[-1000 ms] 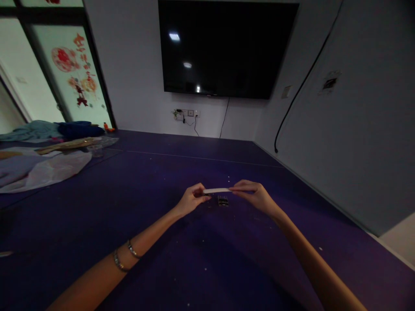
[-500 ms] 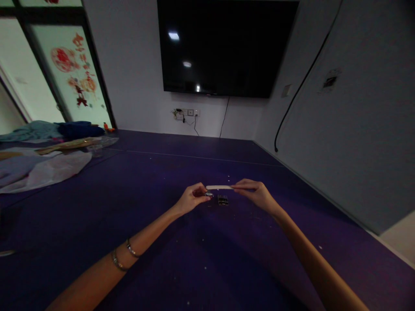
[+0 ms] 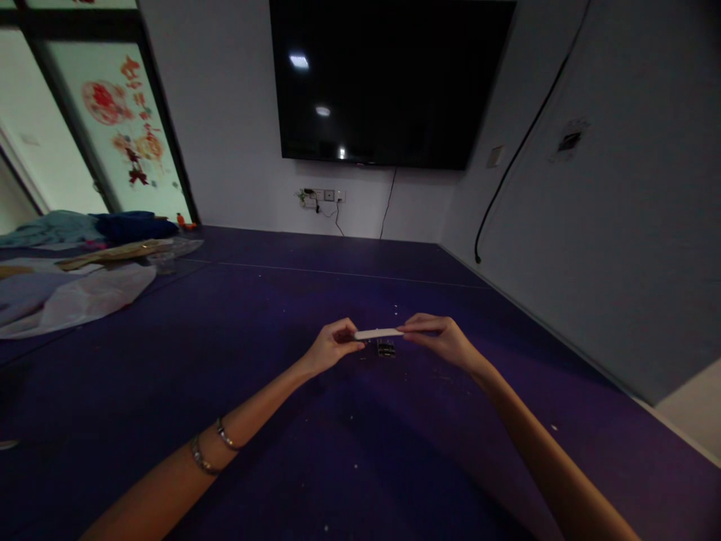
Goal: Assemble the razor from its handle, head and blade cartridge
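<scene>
A thin, pale flat piece (image 3: 376, 333) is stretched level between my two hands, its broad face showing slightly; its exact kind cannot be made out. My left hand (image 3: 331, 349) pinches its left end between thumb and fingers. The fingers of my right hand (image 3: 442, 338) close on the opposite end. Just below the piece, a small dark rectangular object (image 3: 386, 349) with lighter edges lies on the purple surface (image 3: 270, 451). Small shiny bits show beside my left thumb, mostly hidden by the piece.
Pale specks are scattered over the surface. At the left lie a clear plastic sheet (image 3: 107, 300), a teal cloth (image 3: 56, 228) and a dark blue cloth (image 3: 135, 225). A large black screen (image 3: 388, 90) hangs on the back wall, with sockets (image 3: 324, 195) below. A black cable (image 3: 512, 158) runs down the right wall.
The pale piece has dropped slightly and tilted, so more of its face shows. It now covers most of the shiny item seen by my left thumb before. Both hands keep their grip.
</scene>
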A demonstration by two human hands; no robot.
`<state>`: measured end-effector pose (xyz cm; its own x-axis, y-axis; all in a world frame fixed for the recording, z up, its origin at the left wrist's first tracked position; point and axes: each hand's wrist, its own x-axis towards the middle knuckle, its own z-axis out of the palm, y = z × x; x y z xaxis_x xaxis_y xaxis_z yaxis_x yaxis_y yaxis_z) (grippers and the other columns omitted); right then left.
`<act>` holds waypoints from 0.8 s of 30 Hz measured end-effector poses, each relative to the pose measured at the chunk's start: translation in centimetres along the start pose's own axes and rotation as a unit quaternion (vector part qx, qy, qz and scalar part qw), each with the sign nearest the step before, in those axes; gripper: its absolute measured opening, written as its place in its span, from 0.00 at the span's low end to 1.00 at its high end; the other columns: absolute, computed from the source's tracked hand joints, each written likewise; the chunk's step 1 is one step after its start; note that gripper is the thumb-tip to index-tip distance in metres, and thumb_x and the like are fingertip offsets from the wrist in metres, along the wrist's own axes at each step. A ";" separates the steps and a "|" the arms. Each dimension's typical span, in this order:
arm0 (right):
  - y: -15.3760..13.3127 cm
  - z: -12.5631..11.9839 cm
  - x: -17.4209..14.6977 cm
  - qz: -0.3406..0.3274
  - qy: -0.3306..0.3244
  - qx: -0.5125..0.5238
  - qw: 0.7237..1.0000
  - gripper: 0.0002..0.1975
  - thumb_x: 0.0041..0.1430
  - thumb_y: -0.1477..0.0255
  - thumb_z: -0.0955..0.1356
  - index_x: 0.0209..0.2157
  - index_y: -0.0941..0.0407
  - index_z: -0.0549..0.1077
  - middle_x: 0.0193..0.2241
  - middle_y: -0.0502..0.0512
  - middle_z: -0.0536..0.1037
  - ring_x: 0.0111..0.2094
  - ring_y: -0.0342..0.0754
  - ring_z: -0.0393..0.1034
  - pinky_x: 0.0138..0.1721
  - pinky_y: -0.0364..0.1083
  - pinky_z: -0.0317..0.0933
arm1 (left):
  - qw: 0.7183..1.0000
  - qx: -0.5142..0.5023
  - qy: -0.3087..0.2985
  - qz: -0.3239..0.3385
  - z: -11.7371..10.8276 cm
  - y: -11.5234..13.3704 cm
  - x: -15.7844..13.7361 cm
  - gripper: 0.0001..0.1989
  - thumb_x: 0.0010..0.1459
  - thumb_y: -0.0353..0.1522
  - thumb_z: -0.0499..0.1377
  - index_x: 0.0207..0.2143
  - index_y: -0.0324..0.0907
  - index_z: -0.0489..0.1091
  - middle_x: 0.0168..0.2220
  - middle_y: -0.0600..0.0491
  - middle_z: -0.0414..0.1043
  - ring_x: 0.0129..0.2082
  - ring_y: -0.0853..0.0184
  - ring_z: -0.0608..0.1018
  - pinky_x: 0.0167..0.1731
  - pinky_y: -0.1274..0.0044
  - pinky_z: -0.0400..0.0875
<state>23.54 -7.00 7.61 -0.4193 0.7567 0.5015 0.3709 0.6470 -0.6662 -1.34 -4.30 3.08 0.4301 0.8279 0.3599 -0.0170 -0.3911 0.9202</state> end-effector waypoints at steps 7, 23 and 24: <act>0.1 -0.2 0.0 0.014 0.010 -0.006 1.000 0.10 0.52 0.67 0.68 0.38 0.51 0.77 0.34 0.55 0.77 0.36 0.48 0.70 0.38 0.47 0.63 | 1.000 -0.013 0.000 -0.003 0.0 -0.1 0.0 0.11 0.44 0.31 0.64 0.25 0.39 0.62 0.25 0.57 0.69 0.27 0.72 0.72 0.32 0.77 0.63; 0.4 -0.4 -0.1 0.025 -0.007 0.005 1.000 0.11 0.52 0.66 0.68 0.37 0.51 0.77 0.34 0.55 0.77 0.36 0.48 0.70 0.38 0.47 0.63 | 1.000 -0.028 -0.005 -0.004 -0.1 -0.2 0.0 0.11 0.44 0.31 0.64 0.25 0.38 0.63 0.26 0.56 0.71 0.28 0.72 0.73 0.33 0.77 0.64; 0.4 -0.4 -0.1 0.029 0.002 0.001 1.000 0.11 0.52 0.65 0.68 0.37 0.51 0.77 0.34 0.55 0.77 0.37 0.49 0.70 0.38 0.47 0.63 | 0.999 -0.035 -0.009 -0.004 -0.1 -0.1 0.0 0.11 0.44 0.31 0.64 0.25 0.38 0.63 0.27 0.56 0.71 0.29 0.71 0.73 0.34 0.76 0.64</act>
<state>24.11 -6.75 7.52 -0.3934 0.7931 0.4649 0.3932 0.6023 -0.6947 -1.41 -4.24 2.96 0.4465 0.8233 0.3504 -0.0758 -0.3554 0.9316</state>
